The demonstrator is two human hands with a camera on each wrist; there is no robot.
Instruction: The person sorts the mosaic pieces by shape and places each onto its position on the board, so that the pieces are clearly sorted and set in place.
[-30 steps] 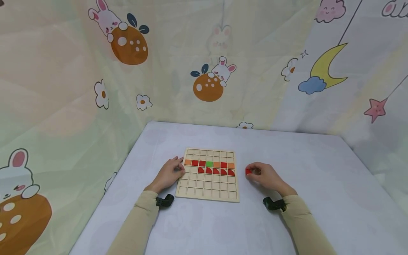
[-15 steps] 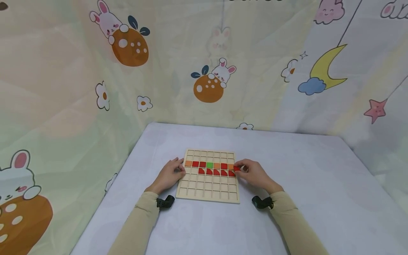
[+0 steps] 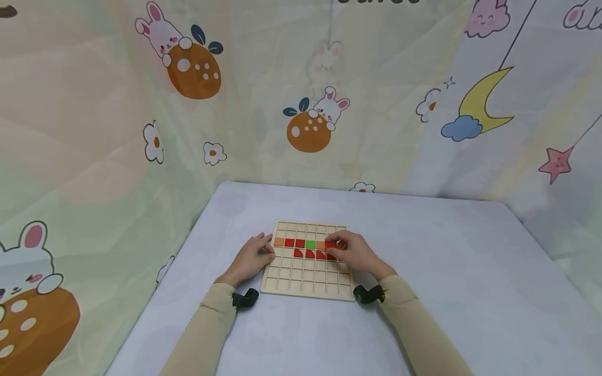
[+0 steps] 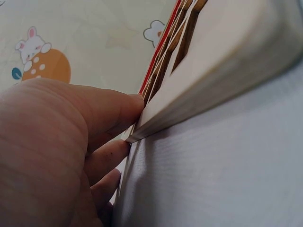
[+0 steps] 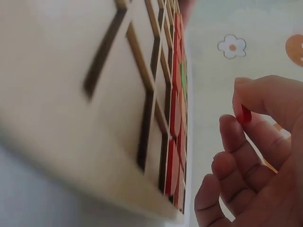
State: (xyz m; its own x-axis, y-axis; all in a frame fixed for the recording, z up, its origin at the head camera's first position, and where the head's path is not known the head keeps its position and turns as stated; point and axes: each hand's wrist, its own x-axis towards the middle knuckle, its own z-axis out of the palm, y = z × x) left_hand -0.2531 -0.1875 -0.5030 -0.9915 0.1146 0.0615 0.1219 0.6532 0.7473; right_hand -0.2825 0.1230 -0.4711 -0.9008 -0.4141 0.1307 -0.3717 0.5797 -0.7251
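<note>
A square wooden grid board (image 3: pixel 308 286) lies on the table in front of me. One row of its cells holds orange, red and green square tiles (image 3: pixel 311 244); below it runs a partial row of red tiles with pale curved corners (image 3: pixel 310 254). At the board's left edge my left hand (image 3: pixel 248 262) holds the rim, thumb on top and fingertips against the side. My right hand (image 3: pixel 355 254) is over the right part of these rows, covering some tiles. Between thumb and forefinger it pinches a small red tile (image 5: pixel 244 114), seen in the right wrist view.
A white cloth covers the table (image 3: pixel 423 240), reaching a printed fabric wall (image 3: pixel 376 130) behind and to the sides. Black wrist cameras (image 3: pixel 246 298) sit on both forearms, close to the board's near corners.
My right hand has moved left from the table beside the board to above its tile rows, carrying the red tile. The left hand and the board have stayed in place.
</note>
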